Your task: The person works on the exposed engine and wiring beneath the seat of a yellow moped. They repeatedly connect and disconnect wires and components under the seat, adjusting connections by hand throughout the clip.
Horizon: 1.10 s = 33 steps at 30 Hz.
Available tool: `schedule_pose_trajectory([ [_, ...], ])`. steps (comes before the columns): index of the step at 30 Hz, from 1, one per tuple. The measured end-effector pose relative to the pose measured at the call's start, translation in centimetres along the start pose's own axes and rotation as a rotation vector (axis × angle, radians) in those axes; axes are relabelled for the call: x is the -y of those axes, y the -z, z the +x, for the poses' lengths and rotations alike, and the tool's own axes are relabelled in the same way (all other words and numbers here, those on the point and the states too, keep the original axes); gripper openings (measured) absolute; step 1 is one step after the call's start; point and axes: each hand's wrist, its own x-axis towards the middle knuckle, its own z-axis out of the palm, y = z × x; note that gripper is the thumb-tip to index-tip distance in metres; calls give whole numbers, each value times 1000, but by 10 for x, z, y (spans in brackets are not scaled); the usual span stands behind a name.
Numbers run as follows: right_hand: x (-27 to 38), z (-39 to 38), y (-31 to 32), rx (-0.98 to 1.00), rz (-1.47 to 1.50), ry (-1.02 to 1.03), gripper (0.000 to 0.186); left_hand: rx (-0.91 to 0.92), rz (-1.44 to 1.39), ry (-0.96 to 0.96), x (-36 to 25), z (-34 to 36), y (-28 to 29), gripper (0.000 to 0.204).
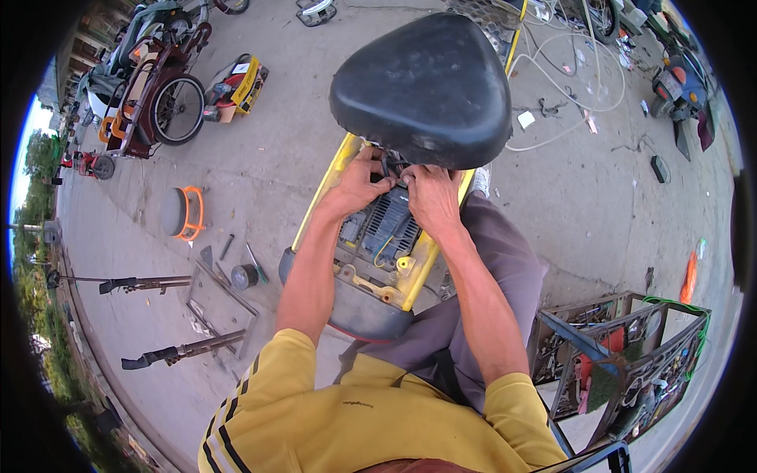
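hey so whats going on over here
A person has the left hand and right hand in among dark wiring just under the black seat of a yellow-framed vehicle. What each hand grips is hard to make out. Behind them, a grey finned box sits uncovered, and loose tools lie on the ground to the left.

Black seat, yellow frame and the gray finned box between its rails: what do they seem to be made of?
Black seat: probably vinyl or similar plastic, judging by its smooth, soft sheen and scuffs.
Yellow frame: likely painted metal; the rails look stiff, with dark worn marks.
Finned box: perhaps cast metal with a dull finish, given its parallel ribs; plastic isn't ruled out.
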Motion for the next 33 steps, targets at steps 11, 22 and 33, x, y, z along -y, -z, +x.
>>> schedule_pose_trajectory([
  [11, -4, 0, -1, 47, 26, -20, 11, -7, -54, -11, 1, 0, -3, 5],
  [22, 2, 0, 12, 68, 80, -37, 14, 2, -68, 5, 13, 2, 0, 61],
  [33, 3, -1, 20, 52, 142, -20, 9, -15, -183, 16, 10, 1, -5, 63],
])
